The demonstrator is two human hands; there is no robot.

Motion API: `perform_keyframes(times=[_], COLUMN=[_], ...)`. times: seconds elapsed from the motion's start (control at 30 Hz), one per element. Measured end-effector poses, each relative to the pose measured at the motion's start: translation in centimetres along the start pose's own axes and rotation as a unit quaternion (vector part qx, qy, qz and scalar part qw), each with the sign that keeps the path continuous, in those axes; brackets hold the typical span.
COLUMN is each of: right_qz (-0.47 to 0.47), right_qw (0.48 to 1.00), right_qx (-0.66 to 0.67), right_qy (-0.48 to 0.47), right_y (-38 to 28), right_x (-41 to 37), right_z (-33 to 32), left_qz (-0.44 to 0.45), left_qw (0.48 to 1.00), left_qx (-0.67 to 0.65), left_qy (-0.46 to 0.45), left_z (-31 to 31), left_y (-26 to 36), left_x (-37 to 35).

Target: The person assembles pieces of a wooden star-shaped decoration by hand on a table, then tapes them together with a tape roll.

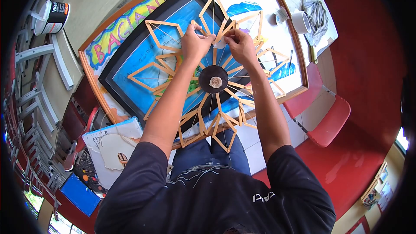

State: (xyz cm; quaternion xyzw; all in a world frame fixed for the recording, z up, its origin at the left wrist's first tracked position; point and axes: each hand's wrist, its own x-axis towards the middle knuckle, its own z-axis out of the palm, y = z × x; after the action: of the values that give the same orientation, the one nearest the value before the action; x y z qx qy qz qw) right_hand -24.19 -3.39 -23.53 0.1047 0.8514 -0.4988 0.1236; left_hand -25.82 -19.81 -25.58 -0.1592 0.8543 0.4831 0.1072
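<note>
A flower-like frame of thin wooden sticks [219,100] spreads around a round black hub [207,79] with a pale rolled piece [216,82] at its middle. Thin strings run out between the sticks. Both hands are at the frame's far side, above the hub. My left hand [196,42] has its fingers bent and pressed together near a stick joint; what they pinch is too small to name. My right hand [240,45] is closed at the sticks just to the right, beside a small whitish piece [221,43] between the hands.
Beneath lies a black-framed blue picture [130,67] on a wood-edged painted board [93,84]. A white tub [52,17] stands upper left; a tape roll [300,22], a plastic bag [316,13] and a green-handled tool [313,55] are at right. Red chairs [331,121] stand nearby.
</note>
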Motion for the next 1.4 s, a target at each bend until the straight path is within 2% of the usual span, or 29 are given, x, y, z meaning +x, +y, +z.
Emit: perform_keyframes(times=[0.3,0.4,0.63,1.4], right_qz=[0.007,-0.012,-0.032,-0.089], right_qw=[1.000,1.000,0.999,0.989], right_qx=[-0.009,-0.013,-0.025,-0.098], right_qy=[-0.003,-0.004,0.010,0.063], right_y=[0.4,-0.2,-0.8,-1.8], right_x=[0.1,0.2,0.7,0.1], right_z=[-0.2,0.2,1.3,2.8], left_qz=[-0.014,-0.053,-0.077,-0.073], left_qw=[0.990,0.959,0.948,0.957], left_qx=[-0.134,-0.268,-0.285,-0.256], left_qy=[-0.050,-0.081,-0.116,-0.111], left_z=[0.0,-0.9,-2.0,-1.9], left_y=[-0.9,-0.8,-0.5,-0.5], left_x=[0.4,0.4,0.4,0.4])
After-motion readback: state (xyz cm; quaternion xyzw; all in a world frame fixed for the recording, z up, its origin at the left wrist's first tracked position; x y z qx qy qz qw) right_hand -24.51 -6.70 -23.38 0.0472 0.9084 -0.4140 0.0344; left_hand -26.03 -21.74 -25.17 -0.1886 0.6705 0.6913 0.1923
